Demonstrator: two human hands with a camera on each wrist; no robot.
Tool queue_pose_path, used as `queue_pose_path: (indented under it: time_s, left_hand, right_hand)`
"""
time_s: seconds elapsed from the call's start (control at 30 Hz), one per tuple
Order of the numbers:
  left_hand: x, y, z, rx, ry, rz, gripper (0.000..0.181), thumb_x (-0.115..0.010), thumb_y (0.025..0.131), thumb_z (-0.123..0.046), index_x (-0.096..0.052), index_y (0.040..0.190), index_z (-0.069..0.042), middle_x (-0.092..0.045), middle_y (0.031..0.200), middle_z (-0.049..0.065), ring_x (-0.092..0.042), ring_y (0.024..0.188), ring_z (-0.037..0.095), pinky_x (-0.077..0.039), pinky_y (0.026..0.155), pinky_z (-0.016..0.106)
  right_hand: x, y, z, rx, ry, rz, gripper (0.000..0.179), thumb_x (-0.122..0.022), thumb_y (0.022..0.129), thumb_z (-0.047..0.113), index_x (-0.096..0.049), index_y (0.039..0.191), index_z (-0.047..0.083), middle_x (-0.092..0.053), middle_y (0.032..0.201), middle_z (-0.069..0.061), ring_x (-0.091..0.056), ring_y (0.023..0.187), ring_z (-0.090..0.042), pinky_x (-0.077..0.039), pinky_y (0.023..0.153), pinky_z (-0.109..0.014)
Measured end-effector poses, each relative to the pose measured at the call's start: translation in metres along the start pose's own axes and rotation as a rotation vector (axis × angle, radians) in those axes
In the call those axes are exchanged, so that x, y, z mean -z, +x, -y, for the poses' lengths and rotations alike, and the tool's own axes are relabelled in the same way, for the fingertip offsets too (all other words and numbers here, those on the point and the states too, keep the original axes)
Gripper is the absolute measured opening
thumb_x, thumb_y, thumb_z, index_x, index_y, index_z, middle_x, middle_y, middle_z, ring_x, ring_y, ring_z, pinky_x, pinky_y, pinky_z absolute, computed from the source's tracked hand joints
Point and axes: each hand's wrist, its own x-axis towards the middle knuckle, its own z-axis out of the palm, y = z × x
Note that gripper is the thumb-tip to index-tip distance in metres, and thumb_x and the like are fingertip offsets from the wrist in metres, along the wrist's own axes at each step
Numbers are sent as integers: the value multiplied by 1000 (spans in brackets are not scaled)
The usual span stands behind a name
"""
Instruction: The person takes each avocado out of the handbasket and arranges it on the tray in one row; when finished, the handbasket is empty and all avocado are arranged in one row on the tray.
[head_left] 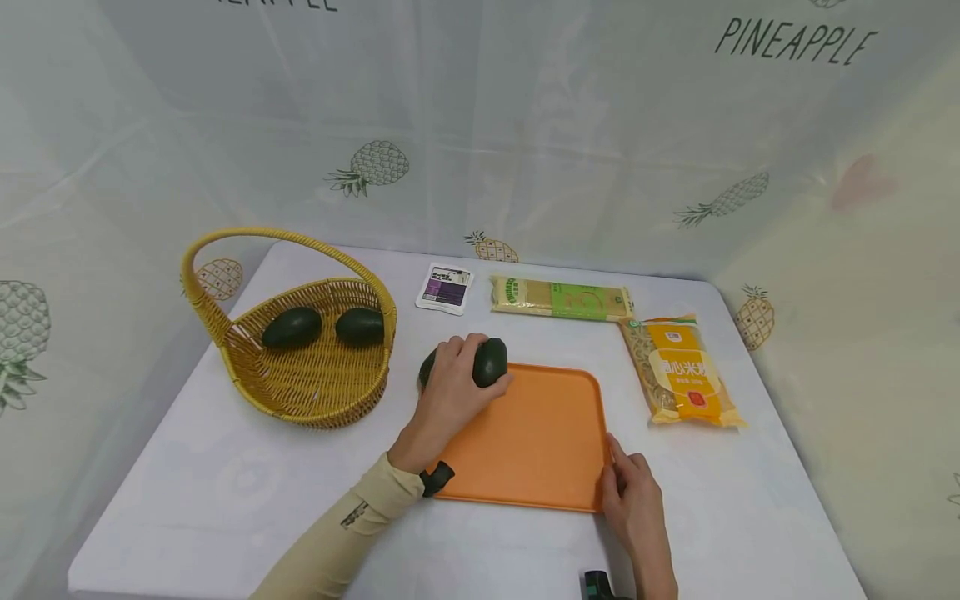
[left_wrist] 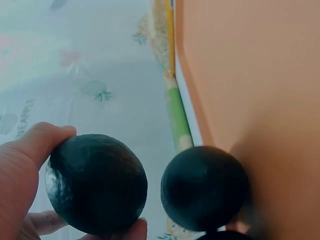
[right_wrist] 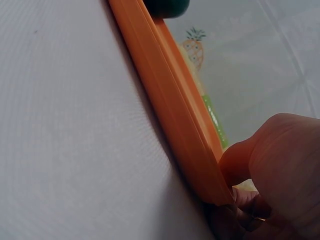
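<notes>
My left hand [head_left: 457, 383] grips a dark green avocado [head_left: 491, 362] over the back left part of the orange tray [head_left: 540, 433]. In the left wrist view, thumb and fingers curl round this avocado [left_wrist: 96, 185]. A second avocado [left_wrist: 205, 187] sits beside it at the tray's edge; the hand mostly hides it in the head view. My right hand [head_left: 636, 492] holds the tray's right rim near the front corner. The right wrist view has the thumb over the rim of the tray [right_wrist: 175, 110] with fingers below.
A yellow wicker basket [head_left: 315, 392] with a tall handle stands at left, holding two avocados [head_left: 292, 327]. Behind the tray lie a small white and purple packet [head_left: 445, 288] and a long noodle pack [head_left: 562, 299]. A yellow bag of dry noodles [head_left: 681, 371] lies at right.
</notes>
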Motion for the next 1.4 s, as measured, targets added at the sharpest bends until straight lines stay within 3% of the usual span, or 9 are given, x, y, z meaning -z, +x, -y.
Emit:
queue_pose_path:
  time_s: [0.2,0.5,0.8,0.93,1.07,1.2,1.4]
  left_hand:
    - [-16,0,-6,-95,60,-42,58,-86,91,-34,-63,135,-6,-63,119,20,-54,109,37,-57,89,52]
    - [-26,-2,-11,-117,116,-52,58,-86,92,-34,-62,135,-5,-62,121,21,-52,107,36,-58,87,47]
    - [-35,-3,-15,-212,225,-86,56,-87,90,-33,-63,131,-3,-63,112,20,-53,104,37,-53,96,53]
    - [-39,-1,-16,-231,255,-72,56,-86,93,-33,-63,136,-6,-63,118,22,-54,107,38,-52,96,53]
    - [-44,0,-18,-253,293,-42,53,-82,97,-33,-66,143,-12,-62,126,25,-53,109,38,-54,93,50]
    - [-51,1,-21,-294,342,-14,49,-80,98,-33,-68,142,-14,-61,121,25,-49,103,34,-55,86,42]
    - [-66,6,-22,-376,456,-22,43,-78,99,-35,-69,136,-14,-60,112,20,-43,94,29,-45,74,32]
  right_hand:
    - [0,0,-1,0,5,-5,52,-55,106,7,-50,158,5,-53,95,-12,-48,79,-19,-38,61,-23]
    - [2,0,0,3,14,10,52,-56,107,8,-50,159,6,-53,96,-12,-49,81,-19,-38,61,-23]
    - [2,1,0,-13,17,21,53,-56,107,8,-49,159,6,-52,96,-12,-49,81,-20,-38,61,-23]
    - [2,1,0,-11,17,21,53,-55,107,8,-50,159,6,-52,96,-12,-48,81,-20,-38,61,-23]
    - [2,1,-2,-8,14,24,53,-55,107,9,-49,159,6,-52,96,-12,-49,80,-19,-38,61,-23]
    - [2,1,-2,-5,8,26,53,-55,107,10,-49,159,6,-52,96,-12,-49,80,-19,-38,61,-23]
    - [1,1,-2,6,14,20,53,-55,107,9,-50,159,6,-53,96,-12,-49,80,-19,-38,61,-23]
